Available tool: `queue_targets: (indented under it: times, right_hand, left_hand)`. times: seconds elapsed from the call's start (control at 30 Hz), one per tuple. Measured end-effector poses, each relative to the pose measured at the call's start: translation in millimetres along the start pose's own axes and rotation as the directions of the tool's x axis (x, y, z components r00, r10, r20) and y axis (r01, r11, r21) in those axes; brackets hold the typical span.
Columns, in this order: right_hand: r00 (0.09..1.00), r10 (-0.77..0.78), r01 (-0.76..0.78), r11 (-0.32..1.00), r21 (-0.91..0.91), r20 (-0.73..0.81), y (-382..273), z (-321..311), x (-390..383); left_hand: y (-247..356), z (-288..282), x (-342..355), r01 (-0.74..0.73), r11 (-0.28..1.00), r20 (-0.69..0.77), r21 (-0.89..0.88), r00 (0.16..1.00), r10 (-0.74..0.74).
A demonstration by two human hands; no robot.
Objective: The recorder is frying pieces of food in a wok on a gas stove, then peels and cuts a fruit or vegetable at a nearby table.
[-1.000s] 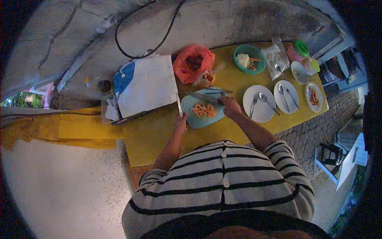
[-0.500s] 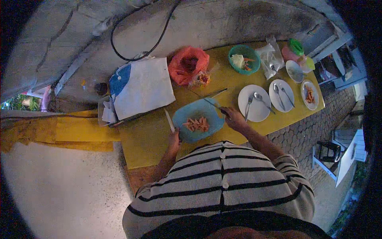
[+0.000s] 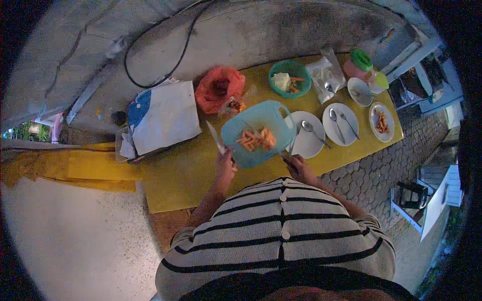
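A translucent blue cutting board [image 3: 236, 131] is tilted above the table, carrying a heap of orange carrot pieces [image 3: 257, 139]. At its lower left corner, my left hand [image 3: 226, 166] is closed round a pale-handled knife [image 3: 215, 136], whose blade points up and away along the board; its fingers also meet the board's edge. My right hand [image 3: 301, 169] is closed at the lower right corner, on a knife's dark handle [image 3: 286, 159]; the blade is hidden. The board's handle end overlaps a white plate [image 3: 312, 145] bearing a fork and a spoon [image 3: 314, 133].
Farther right are another plate [image 3: 329, 139] with cutlery, a bowl [image 3: 357, 85] and a plate of orange pieces [image 3: 382, 123]. Behind stand a green basket [image 3: 273, 75], a red plastic bag [image 3: 211, 83] and a green-lidded container [image 3: 360, 60]. A white sack [image 3: 168, 118] lies left.
The cutting board has come up off the table and shifted right, over the plate's edge. My right hand has moved from above its right side down to its near corner.
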State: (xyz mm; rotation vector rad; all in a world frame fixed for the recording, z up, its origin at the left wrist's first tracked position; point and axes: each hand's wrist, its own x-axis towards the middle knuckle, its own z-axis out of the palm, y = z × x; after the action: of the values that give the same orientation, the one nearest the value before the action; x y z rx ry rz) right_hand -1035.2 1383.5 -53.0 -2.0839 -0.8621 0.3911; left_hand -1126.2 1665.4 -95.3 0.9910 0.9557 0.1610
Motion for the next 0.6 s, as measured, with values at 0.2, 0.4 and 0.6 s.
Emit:
queue_targets:
  times: [0.2,0.4,0.6]
  right_hand:
    - [0.998,-0.044,0.044,0.999,0.002,-0.043,53.7,-83.9,-18.7]
    - [0.992,0.094,-0.1,0.992,-0.072,-0.08,109.8,-178.8,-24.0]
    - [0.974,0.162,-0.181,0.977,-0.114,-0.16,177.7,-238.1,-25.1]
  left_hand:
    - [-4.3,166.6,3.0,-0.006,0.997,0.117,-0.082,0.993,0.015]
    - [-45.3,292.2,32.2,0.048,0.969,0.191,-0.242,0.982,-0.001]
    - [-65.6,393.0,34.7,-0.032,0.991,0.113,-0.132,0.993,0.047]
